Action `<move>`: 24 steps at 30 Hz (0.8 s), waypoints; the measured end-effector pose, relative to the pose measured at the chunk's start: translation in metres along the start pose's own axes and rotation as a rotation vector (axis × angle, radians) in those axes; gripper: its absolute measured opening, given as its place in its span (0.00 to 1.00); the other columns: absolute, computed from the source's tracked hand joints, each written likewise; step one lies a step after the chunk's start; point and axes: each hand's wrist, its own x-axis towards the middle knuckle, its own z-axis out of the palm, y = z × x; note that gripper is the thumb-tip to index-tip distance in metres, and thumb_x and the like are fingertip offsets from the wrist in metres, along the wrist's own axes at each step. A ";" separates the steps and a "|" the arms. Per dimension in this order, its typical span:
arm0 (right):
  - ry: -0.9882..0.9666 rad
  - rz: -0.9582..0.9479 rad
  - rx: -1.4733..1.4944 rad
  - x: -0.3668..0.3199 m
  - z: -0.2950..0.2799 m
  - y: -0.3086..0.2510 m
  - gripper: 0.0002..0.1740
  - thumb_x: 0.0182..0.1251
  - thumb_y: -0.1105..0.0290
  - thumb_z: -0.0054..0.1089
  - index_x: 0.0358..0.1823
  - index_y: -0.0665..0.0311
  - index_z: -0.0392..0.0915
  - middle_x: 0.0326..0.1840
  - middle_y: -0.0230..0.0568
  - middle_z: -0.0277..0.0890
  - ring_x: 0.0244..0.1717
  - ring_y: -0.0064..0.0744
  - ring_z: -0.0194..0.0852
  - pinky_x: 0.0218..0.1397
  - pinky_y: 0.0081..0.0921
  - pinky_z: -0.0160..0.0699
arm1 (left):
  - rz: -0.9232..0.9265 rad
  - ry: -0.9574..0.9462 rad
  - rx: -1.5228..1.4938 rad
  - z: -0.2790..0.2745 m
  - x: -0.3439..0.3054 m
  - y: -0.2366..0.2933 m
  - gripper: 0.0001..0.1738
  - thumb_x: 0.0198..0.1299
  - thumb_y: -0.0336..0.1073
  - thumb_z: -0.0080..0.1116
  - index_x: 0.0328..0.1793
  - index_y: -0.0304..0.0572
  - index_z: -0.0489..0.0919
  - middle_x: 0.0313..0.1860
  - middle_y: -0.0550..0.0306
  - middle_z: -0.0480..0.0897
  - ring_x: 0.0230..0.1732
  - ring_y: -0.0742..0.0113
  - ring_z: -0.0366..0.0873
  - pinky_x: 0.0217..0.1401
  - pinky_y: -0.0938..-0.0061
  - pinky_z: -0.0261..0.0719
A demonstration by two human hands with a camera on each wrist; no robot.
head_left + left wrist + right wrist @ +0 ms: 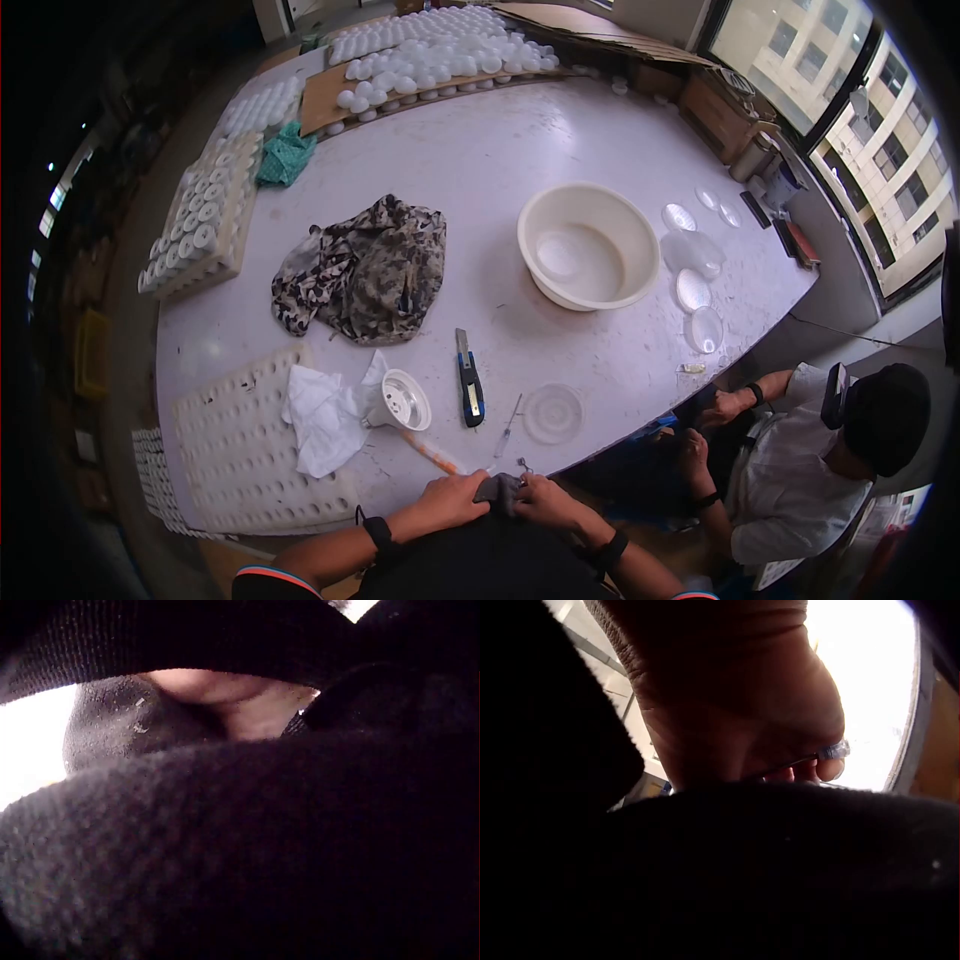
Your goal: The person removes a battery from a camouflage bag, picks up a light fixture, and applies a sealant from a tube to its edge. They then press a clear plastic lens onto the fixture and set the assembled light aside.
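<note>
Low in the head view, at the table's near edge, my left hand (450, 498) grips a dark grey cloth (507, 489) against the front of my black clothing. Specks of lint show on the cloth in the left wrist view. Beside it, my right hand (552, 502) has its fingers bent at the cloth and holds a thin needle with a clear end (832, 751). Its other end is hidden by the hand and dark fabric. Just beyond the hands lie a slim syringe (509, 427), a clear round disc (554, 414) and a blue-black utility knife (470, 380).
A white round fitting (405, 400) and a white cloth (325, 420) lie on a holed tray (230, 400). Farther off are a camouflage cloth (375, 270), a cream basin (590, 245) and clear discs (692, 290). Another person (800, 480) sits at right.
</note>
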 end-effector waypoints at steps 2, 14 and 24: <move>0.009 -0.031 0.108 0.001 -0.003 0.000 0.15 0.53 0.62 0.56 0.32 0.67 0.80 0.38 0.53 0.70 0.42 0.51 0.71 0.48 0.40 0.70 | 0.010 0.015 -0.001 -0.001 -0.002 0.002 0.25 0.50 0.44 0.55 0.54 0.44 0.68 0.39 0.42 0.80 0.42 0.41 0.77 0.43 0.54 0.75; 0.208 0.291 0.249 0.008 0.011 -0.007 0.17 0.50 0.64 0.58 0.37 0.70 0.71 0.35 0.56 0.73 0.40 0.56 0.73 0.43 0.41 0.73 | 0.145 0.197 -0.206 -0.002 -0.010 0.006 0.24 0.49 0.37 0.59 0.53 0.47 0.68 0.39 0.45 0.79 0.42 0.43 0.77 0.42 0.57 0.76; 0.204 0.213 0.331 0.015 0.004 -0.021 0.16 0.48 0.67 0.61 0.35 0.68 0.71 0.28 0.49 0.74 0.31 0.41 0.76 0.35 0.30 0.73 | 0.151 0.244 -0.344 0.004 -0.008 -0.006 0.28 0.47 0.37 0.61 0.57 0.46 0.68 0.39 0.42 0.79 0.43 0.43 0.78 0.43 0.61 0.77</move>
